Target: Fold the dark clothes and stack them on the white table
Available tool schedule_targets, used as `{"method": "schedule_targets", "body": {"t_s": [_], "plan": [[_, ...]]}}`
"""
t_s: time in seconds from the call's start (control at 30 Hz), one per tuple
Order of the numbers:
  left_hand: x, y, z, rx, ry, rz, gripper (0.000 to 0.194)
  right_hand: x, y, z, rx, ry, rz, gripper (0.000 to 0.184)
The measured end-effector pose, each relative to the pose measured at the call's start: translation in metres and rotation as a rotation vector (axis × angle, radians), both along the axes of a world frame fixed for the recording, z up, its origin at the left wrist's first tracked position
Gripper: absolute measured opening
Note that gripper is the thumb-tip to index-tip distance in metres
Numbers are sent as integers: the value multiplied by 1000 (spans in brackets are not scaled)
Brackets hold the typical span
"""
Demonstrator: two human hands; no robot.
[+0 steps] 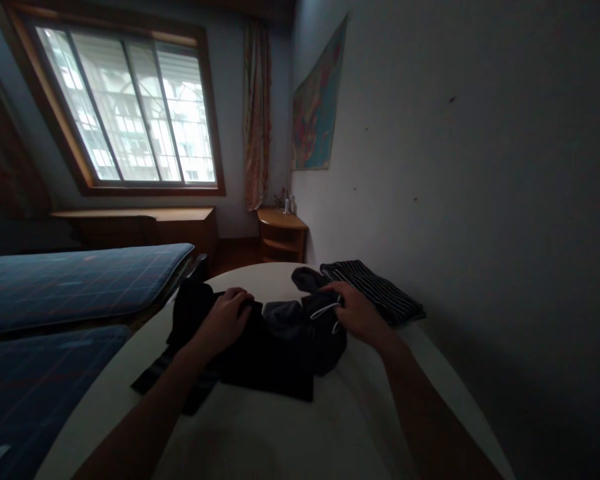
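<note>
A dark garment (270,360) lies partly bunched on the round table (260,440). It looks black, with a greyer patch near its middle and thin white cords or trim at the right. Over its left part, my left hand (229,313) is closed with fingers curled on the cloth. At the right end my right hand (353,308) grips the fabric beside the white trim. A striped end of cloth hangs out at the lower left, under my left forearm. Just beyond my right hand lies a folded black-and-white striped cloth (375,288). The dim light hides the folds.
Blue plaid mattresses (80,283) lie left of the table. A white wall (455,233) runs along the right, with a map (320,107) on it. A corner shelf (283,223), a long desk (180,217) and a window (135,113) are at the back.
</note>
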State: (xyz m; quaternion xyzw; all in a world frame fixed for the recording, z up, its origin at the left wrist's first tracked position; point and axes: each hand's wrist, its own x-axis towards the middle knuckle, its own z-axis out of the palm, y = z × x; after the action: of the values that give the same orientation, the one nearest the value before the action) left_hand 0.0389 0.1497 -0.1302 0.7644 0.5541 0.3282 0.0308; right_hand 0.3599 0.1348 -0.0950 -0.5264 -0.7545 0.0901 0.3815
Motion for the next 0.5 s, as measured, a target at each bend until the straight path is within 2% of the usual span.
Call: {"method": "schedule_targets", "body": {"t_s": [0.03,0.07,0.13,0.17,0.2,0.27,0.3,0.37,0.5], "plan": [[6,-1,-10,-75,75,-26,35,-6,1,-9,-65,-49,48,49],[11,-3,-19,-161,151,-27,48,-12,2,-18,-140,-110,93,48],[18,-8,-32,-321,273,14,89,-23,0,-33,-307,-238,145,51],[20,-10,-37,-371,307,30,104,-27,-1,-40,-391,-291,142,64],[21,-11,-39,-394,324,35,112,-30,-2,-45,-466,-330,122,81],[20,-12,-41,-383,320,30,110,-34,-4,-51,-564,-368,75,106],[19,-12,-41,-361,315,33,105,-35,-4,-54,-579,-372,61,110],[19,-11,-39,-318,324,49,92,-34,-2,-57,-563,-367,60,109],[23,-12,-37,-254,364,89,75,-33,3,-61,-461,-363,41,93]]}}
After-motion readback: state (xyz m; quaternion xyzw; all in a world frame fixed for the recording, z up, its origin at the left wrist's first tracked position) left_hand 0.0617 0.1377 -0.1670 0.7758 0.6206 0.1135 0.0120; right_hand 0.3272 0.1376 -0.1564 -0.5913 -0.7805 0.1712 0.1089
